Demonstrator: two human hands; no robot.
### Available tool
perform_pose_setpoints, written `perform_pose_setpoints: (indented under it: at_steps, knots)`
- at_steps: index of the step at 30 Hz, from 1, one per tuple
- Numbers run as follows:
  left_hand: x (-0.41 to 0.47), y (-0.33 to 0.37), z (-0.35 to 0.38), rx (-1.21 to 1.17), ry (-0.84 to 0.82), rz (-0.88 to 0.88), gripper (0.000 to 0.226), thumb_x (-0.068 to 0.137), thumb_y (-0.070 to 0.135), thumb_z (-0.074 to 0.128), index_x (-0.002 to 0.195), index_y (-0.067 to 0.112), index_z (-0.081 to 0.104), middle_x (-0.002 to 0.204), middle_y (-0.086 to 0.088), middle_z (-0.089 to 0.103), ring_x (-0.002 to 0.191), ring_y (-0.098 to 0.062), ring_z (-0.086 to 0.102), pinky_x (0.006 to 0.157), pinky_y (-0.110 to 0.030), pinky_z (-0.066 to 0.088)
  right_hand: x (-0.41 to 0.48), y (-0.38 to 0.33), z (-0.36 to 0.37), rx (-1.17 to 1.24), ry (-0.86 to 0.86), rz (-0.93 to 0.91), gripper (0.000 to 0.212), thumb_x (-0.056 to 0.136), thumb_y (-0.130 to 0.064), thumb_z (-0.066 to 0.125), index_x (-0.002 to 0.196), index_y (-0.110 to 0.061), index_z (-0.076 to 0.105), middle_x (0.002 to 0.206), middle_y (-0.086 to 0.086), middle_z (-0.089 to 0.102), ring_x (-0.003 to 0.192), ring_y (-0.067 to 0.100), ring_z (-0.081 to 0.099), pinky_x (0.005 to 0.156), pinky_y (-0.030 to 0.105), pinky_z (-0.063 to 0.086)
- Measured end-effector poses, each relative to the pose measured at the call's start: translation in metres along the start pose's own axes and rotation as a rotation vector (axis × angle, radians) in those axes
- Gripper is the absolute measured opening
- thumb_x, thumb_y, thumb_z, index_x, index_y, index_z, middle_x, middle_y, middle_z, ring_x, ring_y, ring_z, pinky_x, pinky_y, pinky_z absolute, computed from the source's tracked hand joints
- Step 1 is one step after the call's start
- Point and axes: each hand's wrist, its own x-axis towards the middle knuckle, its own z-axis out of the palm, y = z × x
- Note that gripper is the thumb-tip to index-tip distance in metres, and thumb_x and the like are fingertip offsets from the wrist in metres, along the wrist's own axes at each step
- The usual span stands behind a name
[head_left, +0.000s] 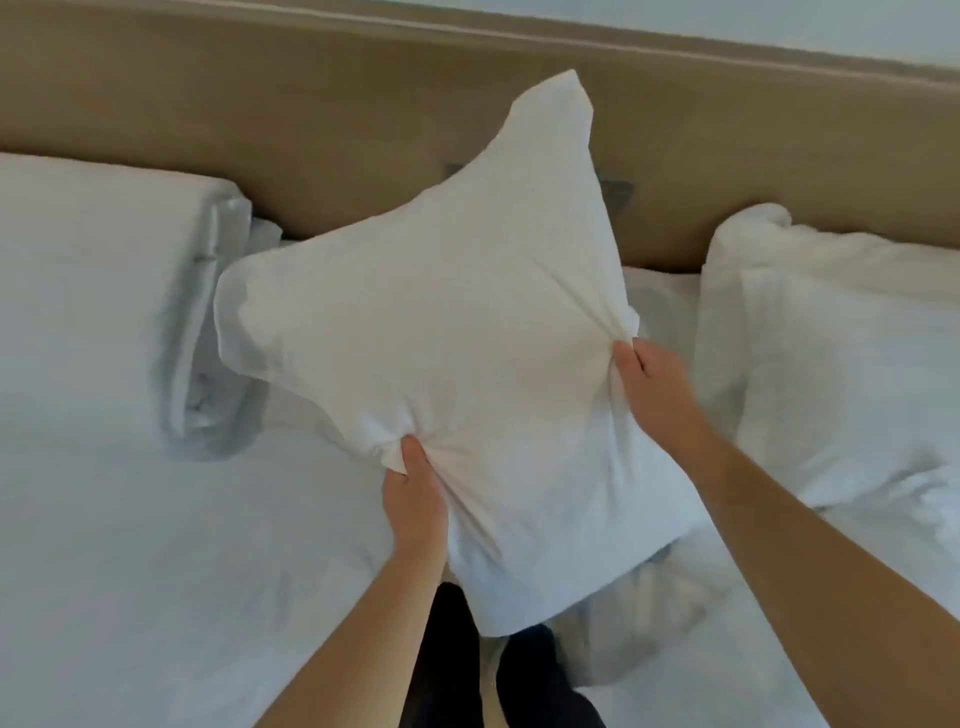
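The left hand and the right hand each pinch a bunch of fabric on the white pillow, held tilted above the bed. Further pillows lie left and right, against a tan headboard.

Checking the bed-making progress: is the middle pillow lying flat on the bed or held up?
Held up, tilted cornerwise: the left hand and right hand pinch the pillow by its cover.
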Motion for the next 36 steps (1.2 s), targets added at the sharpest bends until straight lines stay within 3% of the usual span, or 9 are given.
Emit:
perform_pose_setpoints:
  at_steps: [3,8,17,22,24,26,28,32,36]
  knots:
    - [0.032,0.046,-0.050,-0.126,0.101,0.037,0.045,0.101,0.044,0.041,0.127,0.011,0.057,0.112,-0.005,0.060,0.115,-0.027,0.055,0.088,-0.030,0.040,0.025,-0.090,0.037,-0.030,-0.071,-0.148,0.042,0.104,-0.026,0.038,0.064,-0.014,0.033,0.062,0.001,0.039,0.059,0.016,0.037,0.059,0.035,0.027]
    - [0.080,0.123,-0.136,-0.212,0.346,0.049,0.058,0.101,0.048,0.037,0.132,0.002,0.052,0.130,-0.018,0.056,0.121,-0.033,0.053,0.101,-0.039,0.041,0.062,-0.250,0.095,-0.080,-0.173,-0.404,0.043,0.103,-0.024,0.039,0.061,-0.017,0.033,0.061,-0.001,0.039,0.058,0.012,0.036,0.056,0.029,0.028]
    - [0.182,0.260,-0.266,-0.471,0.709,-0.023,0.069,0.098,0.056,0.026,0.126,-0.001,0.054,0.128,-0.021,0.058,0.116,-0.038,0.055,0.102,-0.045,0.043,0.123,-0.522,0.217,-0.181,-0.360,-0.733,0.039,0.101,-0.027,0.038,0.062,-0.018,0.036,0.063,0.000,0.043,0.062,0.019,0.042,0.054,0.032,0.027]
    - [0.277,0.330,-0.312,-0.545,0.704,0.017,0.073,0.095,0.059,0.036,0.150,0.012,0.027,0.147,-0.013,0.042,0.129,-0.034,0.045,0.106,-0.043,0.037,0.170,-0.641,0.317,-0.188,-0.414,-0.904,0.027,0.100,-0.028,0.034,0.083,-0.013,0.049,0.083,0.005,0.053,0.082,0.027,0.053,0.068,0.034,0.037]
    - [0.315,0.316,-0.303,-0.414,0.628,0.028,0.080,0.094,0.061,0.040,0.154,0.018,0.010,0.155,-0.013,0.029,0.137,-0.037,0.034,0.109,-0.048,0.029,0.202,-0.634,0.361,-0.266,-0.485,-0.912,0.027,0.099,-0.034,0.035,0.109,-0.017,0.053,0.108,0.006,0.058,0.105,0.030,0.055,0.086,0.039,0.044]
    - [0.349,0.274,-0.274,-0.314,0.553,-0.011,0.087,0.092,0.062,0.045,0.155,0.022,0.003,0.159,-0.014,0.020,0.142,-0.038,0.028,0.112,-0.050,0.026,0.234,-0.578,0.396,-0.463,-0.538,-0.871,0.045,0.099,-0.044,0.035,0.141,-0.026,0.037,0.141,0.007,0.043,0.127,0.033,0.044,0.103,0.048,0.036]
    - [0.378,0.230,-0.239,-0.311,0.485,-0.048,0.092,0.089,0.062,0.050,0.156,0.022,-0.001,0.161,-0.012,0.015,0.144,-0.035,0.024,0.114,-0.048,0.023,0.265,-0.508,0.418,-0.608,-0.551,-0.786,0.059,0.098,-0.052,0.035,0.151,-0.031,0.018,0.154,0.004,0.028,0.137,0.033,0.033,0.107,0.052,0.028]
    - [0.419,0.196,-0.205,-0.379,0.498,-0.015,0.099,0.086,0.061,0.057,0.155,0.021,-0.001,0.160,-0.006,0.017,0.144,-0.029,0.025,0.116,-0.043,0.022,0.309,-0.461,0.445,-0.583,-0.487,-0.674,0.078,0.090,-0.071,0.034,0.154,-0.030,0.012,0.158,0.004,0.024,0.144,0.029,0.023,0.112,0.053,0.022]
    - [0.450,0.194,-0.217,-0.655,0.571,-0.124,0.111,0.075,0.075,0.059,0.154,0.015,0.010,0.155,-0.007,0.030,0.139,-0.031,0.034,0.114,-0.045,0.028,0.327,-0.481,0.469,-0.470,-0.521,-0.653,0.070,0.094,-0.064,0.035,0.143,-0.015,0.036,0.141,0.010,0.047,0.124,0.031,0.047,0.098,0.041,0.039]
